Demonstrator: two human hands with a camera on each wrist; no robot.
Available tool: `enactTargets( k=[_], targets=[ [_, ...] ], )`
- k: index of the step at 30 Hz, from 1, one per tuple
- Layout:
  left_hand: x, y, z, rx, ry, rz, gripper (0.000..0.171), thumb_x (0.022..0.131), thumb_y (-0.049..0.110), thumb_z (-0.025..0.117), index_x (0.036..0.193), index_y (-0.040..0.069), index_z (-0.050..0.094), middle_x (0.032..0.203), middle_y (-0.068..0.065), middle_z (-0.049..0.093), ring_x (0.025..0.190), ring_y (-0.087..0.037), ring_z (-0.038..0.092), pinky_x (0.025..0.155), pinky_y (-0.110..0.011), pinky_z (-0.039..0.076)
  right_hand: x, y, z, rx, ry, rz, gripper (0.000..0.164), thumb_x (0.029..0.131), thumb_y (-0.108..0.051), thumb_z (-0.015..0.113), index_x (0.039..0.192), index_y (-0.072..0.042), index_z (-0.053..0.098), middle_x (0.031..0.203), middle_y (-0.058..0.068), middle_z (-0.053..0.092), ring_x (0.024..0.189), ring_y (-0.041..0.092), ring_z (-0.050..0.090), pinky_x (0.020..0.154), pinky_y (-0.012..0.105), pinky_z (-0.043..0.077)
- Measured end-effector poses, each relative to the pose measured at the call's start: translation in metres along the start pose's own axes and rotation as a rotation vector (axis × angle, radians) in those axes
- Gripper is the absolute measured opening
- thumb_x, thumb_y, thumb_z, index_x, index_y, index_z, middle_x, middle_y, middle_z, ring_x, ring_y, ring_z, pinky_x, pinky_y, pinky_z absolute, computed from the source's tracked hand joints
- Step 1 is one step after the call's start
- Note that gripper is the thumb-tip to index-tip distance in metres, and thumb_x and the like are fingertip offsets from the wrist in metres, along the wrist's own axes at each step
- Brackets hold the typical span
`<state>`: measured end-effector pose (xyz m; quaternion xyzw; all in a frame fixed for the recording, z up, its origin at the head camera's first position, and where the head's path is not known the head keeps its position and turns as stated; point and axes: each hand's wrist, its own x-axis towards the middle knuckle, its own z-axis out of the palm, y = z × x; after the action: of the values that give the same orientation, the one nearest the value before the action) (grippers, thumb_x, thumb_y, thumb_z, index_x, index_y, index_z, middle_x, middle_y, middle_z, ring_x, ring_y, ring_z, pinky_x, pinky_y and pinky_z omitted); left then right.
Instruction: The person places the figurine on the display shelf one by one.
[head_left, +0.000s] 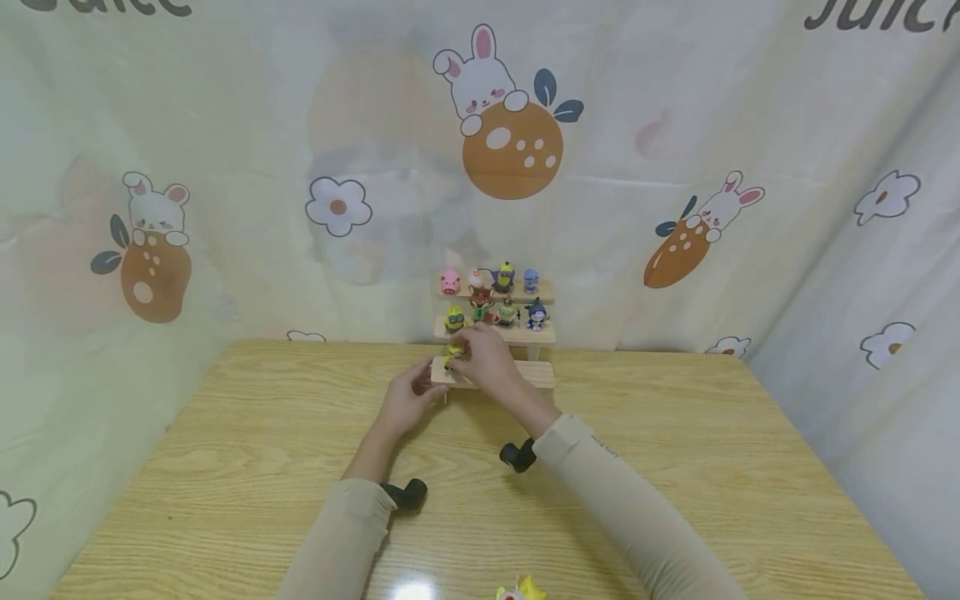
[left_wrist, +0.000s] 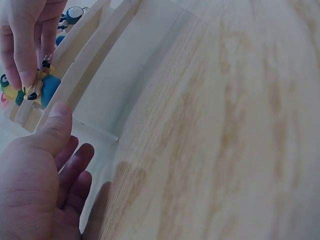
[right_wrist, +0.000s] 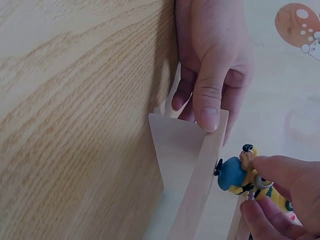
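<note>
My right hand [head_left: 489, 362] pinches a small yellow-and-blue Minion figurine [right_wrist: 234, 172] between thumb and fingers. The figurine's feet are right at the lowest tier of a three-tier wooden display stand [head_left: 534, 374], near its left end. Around that end my left hand [head_left: 405, 402] holds the board, thumb [right_wrist: 209, 117] against its edge, the lower fingers loosely curled below. Behind the right hand, on the middle tier, stand another Minion figurine [head_left: 454, 318], a fox figurine [head_left: 482, 302] and others.
A pink pig figurine [head_left: 450, 282] and several more figurines line the top tier. At the table's [head_left: 660, 467] near edge lies a yellow toy [head_left: 531, 587], partly cut off. A patterned curtain [head_left: 390, 108] hangs behind the stand. Black wrist mounts [head_left: 408, 495] jut from both sleeves.
</note>
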<state>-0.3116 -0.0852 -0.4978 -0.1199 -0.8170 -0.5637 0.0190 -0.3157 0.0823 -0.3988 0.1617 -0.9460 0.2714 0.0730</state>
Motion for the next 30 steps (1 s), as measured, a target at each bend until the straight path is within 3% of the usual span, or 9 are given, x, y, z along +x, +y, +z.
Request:
enactTargets(
  k=[23, 30],
  targets=[
    [0.0012, 0.0012, -0.0003, 0.015, 0.007, -0.019, 0.066, 0.086, 0.022, 0.071, 0.143, 0.006, 0.042, 0.130, -0.020, 0.058, 0.109, -0.030, 0.062, 0.096, -0.042, 0.050, 0.0003, 0.0026, -0.0029, -0.024, -0.012, 0.005, 0.036, 0.080, -0.024, 0.077, 0.114, -0.015, 0.066, 0.097, 0.002, 0.056, 0.081, 0.014, 0.051, 0.068, 0.026, 0.046],
    [0.0015, -0.0003, -0.0002, 0.010, 0.007, 0.008, 0.066, 0.086, 0.021, 0.071, 0.142, 0.005, 0.042, 0.127, -0.019, 0.060, 0.107, -0.029, 0.064, 0.094, -0.040, 0.052, 0.0000, 0.0034, -0.0036, -0.014, -0.014, 0.018, 0.037, 0.080, -0.025, 0.077, 0.114, -0.015, 0.066, 0.099, 0.002, 0.056, 0.084, 0.014, 0.053, 0.072, 0.026, 0.049]
  ],
)
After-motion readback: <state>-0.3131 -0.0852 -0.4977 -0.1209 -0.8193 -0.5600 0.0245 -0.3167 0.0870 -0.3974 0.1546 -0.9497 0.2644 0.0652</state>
